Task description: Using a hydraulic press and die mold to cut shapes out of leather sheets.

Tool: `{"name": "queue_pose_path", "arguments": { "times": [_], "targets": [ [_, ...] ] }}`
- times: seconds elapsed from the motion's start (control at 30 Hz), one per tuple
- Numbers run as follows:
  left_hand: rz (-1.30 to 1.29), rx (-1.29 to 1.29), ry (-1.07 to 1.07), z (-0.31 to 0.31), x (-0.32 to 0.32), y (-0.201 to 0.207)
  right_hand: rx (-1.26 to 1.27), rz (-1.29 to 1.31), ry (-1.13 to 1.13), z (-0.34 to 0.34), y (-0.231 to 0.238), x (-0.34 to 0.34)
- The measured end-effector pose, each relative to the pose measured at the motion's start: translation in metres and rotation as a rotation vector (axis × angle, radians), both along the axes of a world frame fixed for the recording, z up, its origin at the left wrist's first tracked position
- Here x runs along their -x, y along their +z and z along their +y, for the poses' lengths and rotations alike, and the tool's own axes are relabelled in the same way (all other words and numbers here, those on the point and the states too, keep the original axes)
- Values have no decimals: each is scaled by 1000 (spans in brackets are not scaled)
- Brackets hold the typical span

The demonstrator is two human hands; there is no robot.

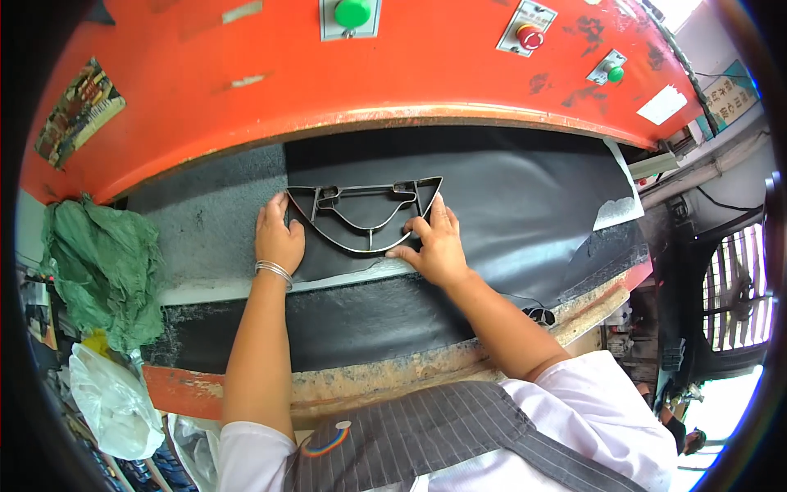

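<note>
- Striped apron (426, 435) over a pale shirt fills the lower edge, closest to the camera, with both bare forearms reaching up from it.
- Fingers (432, 215) of the right hand (438, 246) are spread and lie flat, their tips touching the right lower curve of the metal cutting die (365, 215); they pinch nothing.
- Fingers (275, 209) of the left hand (277, 238) are held loosely together, pressed down against the die's left corner; a silver bangle (274, 271) sits on that wrist.
- That die, a thin steel outline shaped like a half-moon with a straight top bar, lies flat on the black sheet (508, 205), between the two hands.
- Black sheet material covers the right part of the bench (205, 238), whose grey cutting surface shows bare to the left.
- Above hangs the orange press head (426, 74) with a green button (352, 12) and a red button (530, 36).
- Green cloth (102, 266) is bundled at the far left, with a white plastic bag (115, 402) below it.
</note>
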State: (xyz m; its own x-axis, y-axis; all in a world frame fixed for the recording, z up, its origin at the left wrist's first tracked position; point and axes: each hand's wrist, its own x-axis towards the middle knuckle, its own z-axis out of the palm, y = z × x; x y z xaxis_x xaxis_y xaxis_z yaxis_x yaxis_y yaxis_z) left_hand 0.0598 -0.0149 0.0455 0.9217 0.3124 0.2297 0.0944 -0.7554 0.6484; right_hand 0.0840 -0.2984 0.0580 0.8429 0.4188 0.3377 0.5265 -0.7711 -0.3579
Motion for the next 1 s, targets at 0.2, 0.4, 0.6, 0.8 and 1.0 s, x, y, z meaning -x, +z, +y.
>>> {"name": "queue_pose_path", "arguments": {
  "times": [0.2, 0.4, 0.6, 0.8, 1.0],
  "targets": [
    [-32, -82, 79, -20, 80, 19, -135, 131, -22, -32, 39, 52],
    [-303, 146, 11, -44, 161, 92, -620, -490, -105, -66, 160, 36],
    [-537, 28, -166, -101, 132, 208, -308, -617, -131, -69, 256, -1],
    [-956, -236, -169, -104, 103, 254, -709, -811, -163, -106, 272, -21],
    [-806, -627, -80, -101, 71, 280, -511, -1079, -678, -181, 279, -103]
  ]
}}
